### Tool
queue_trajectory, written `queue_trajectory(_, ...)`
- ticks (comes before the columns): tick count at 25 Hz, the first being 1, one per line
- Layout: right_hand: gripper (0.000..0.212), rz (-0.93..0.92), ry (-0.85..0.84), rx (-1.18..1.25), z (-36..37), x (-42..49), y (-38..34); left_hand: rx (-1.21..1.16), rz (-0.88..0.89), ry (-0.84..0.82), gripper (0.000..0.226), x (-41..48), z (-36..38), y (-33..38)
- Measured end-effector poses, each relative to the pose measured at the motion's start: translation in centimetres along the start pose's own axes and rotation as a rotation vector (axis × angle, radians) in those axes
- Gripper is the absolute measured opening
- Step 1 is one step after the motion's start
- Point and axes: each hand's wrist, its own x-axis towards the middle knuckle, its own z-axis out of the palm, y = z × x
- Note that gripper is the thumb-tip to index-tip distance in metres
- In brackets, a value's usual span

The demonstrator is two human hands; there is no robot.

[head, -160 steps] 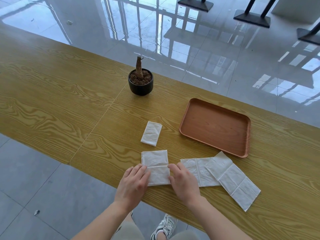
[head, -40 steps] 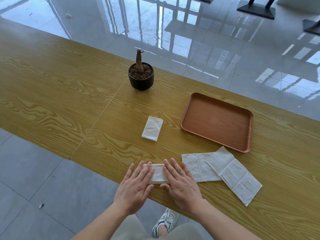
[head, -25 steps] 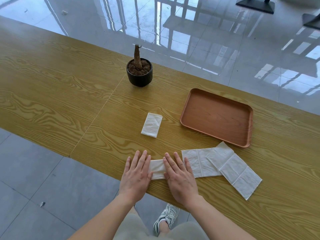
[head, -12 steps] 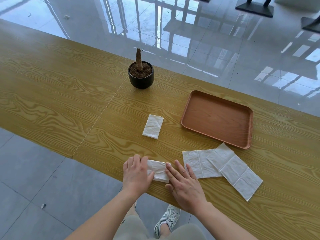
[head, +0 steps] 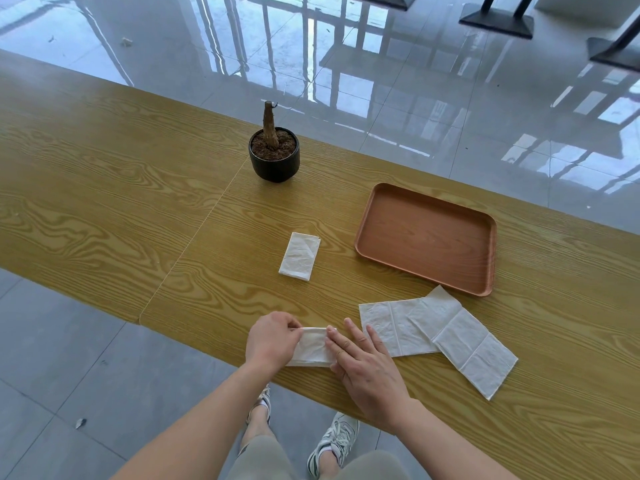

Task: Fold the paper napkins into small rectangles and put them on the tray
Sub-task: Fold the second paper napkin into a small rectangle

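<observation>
A white paper napkin (head: 313,346), folded into a narrow strip, lies at the table's near edge. My left hand (head: 272,342) pinches its left end and folds it rightward. My right hand (head: 367,368) lies flat with its fingers pressing the strip's right part. A small folded napkin rectangle (head: 300,256) rests on the table further back. Two unfolded napkins, one (head: 394,327) overlapped by the other (head: 471,344), lie to the right of my hands. The brown tray (head: 429,237) sits behind them with nothing in it.
A black pot with a bare stump (head: 273,154) stands at the back of the wooden table (head: 104,188). A seam runs across the tabletop left of the napkins. Glossy floor and dark table bases lie beyond the far edge.
The napkin went from a half-folded sheet to a narrow strip under both flat hands. My left hand has since curled onto its left end and lifted it over toward the right.
</observation>
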Motion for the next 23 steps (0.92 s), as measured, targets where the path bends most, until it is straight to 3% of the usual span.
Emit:
queue_trajectory(3, 0.044, 0.032, 0.044, 0.037, -0.3, 0.0, -0.1, -0.042, -0.044, 0.005, 0.008, -0.4, -0.1, 0.0)
queue_trajectory(7, 0.036, 0.156, 0.135, 0.194, -0.5, 0.6, -0.5, -0.156, -0.119, 0.007, 0.012, -0.7, 0.1, -0.1)
queue_trajectory(12, 0.019, 0.374, 0.37, 0.472, -1.8, 1.0, -1.6, -0.828, -0.427, 0.036, 0.004, -1.7, 1.2, 0.6)
queue_trajectory(14, 0.015, 0.561, 0.294, 0.705, -2.5, 1.5, -2.1, -1.011, -0.503, 0.057, 0.003, -1.9, 1.7, 1.1)
queue_trajectory(18, 0.037, 0.937, -0.094, 1.336, -3.5, 2.7, -2.9, -1.159, -0.58, 0.101, 0.006, -1.8, 2.2, 2.1)
queue_trajectory(23, 0.028, 0.894, -0.073, 1.326, -3.5, 3.4, -3.1, -1.12, -0.522, 0.106, 0.012, -2.0, 1.9, 2.4)
